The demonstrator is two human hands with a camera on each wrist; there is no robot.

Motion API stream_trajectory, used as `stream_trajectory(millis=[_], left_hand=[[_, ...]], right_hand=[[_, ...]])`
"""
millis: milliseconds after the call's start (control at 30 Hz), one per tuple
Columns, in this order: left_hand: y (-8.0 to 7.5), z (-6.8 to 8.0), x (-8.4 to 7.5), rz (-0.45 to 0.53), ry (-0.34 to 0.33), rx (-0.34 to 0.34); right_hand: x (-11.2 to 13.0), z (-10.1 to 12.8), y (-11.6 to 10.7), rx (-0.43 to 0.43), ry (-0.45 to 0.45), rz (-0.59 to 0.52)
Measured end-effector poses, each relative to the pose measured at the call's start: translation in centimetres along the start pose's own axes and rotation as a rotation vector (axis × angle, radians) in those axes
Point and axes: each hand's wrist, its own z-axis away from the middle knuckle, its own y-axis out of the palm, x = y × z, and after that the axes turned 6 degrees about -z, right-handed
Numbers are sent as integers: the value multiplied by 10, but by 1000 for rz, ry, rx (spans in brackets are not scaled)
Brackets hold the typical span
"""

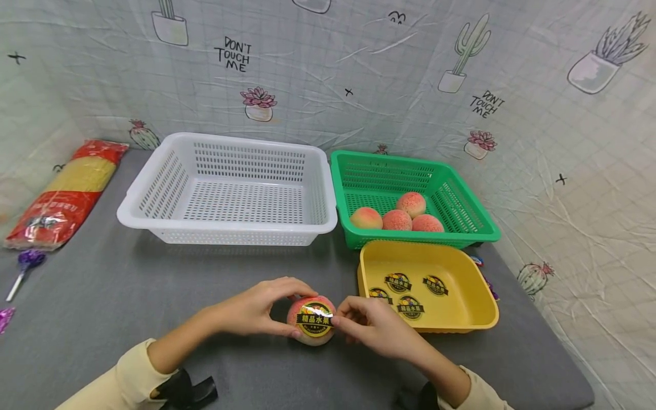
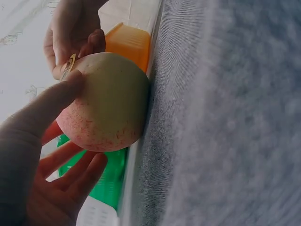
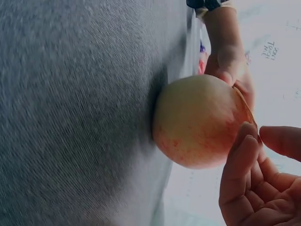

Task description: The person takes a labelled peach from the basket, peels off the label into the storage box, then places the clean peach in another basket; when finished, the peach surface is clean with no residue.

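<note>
A pink-yellow peach rests on the grey table near the front edge. My left hand curls round its left side, thumb and fingers on it. A black and yellow round sticker lies on the peach's top, with one shiny edge lifted. My right hand pinches the sticker's right edge against the fruit. A yellow tray to the right holds several more stickers.
A green basket at the back right holds several peaches. A white basket stands left of it. A red and yellow packet and purple-wrapped sweets lie at the far left.
</note>
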Motion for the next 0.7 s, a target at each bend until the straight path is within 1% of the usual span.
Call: stream_trajectory(millis=[67,167,333,467,533,600,700], left_hand=[[1,0,1,-6,21,-24],[3,-1,2,0,30,-40],[4,-1,4,6,14,-42],[5,-1,5,-16,35,-46],[4,-1,6,-17,30,-47],[4,0,6,-18,34,-50],[3,2,6,-17,24,-57]], right_hand=[[0,-1,1,-1,1,-15],[-1,-1,2,-5,-13,-35],[-2,-1,2,-5,-49,-60],[0,0,-1,-9,-90,-54],[3,2,-7,-28,-104,-49],[5,6,-18,-64,-107,-33],[5,14,-39,-147,-94,19]])
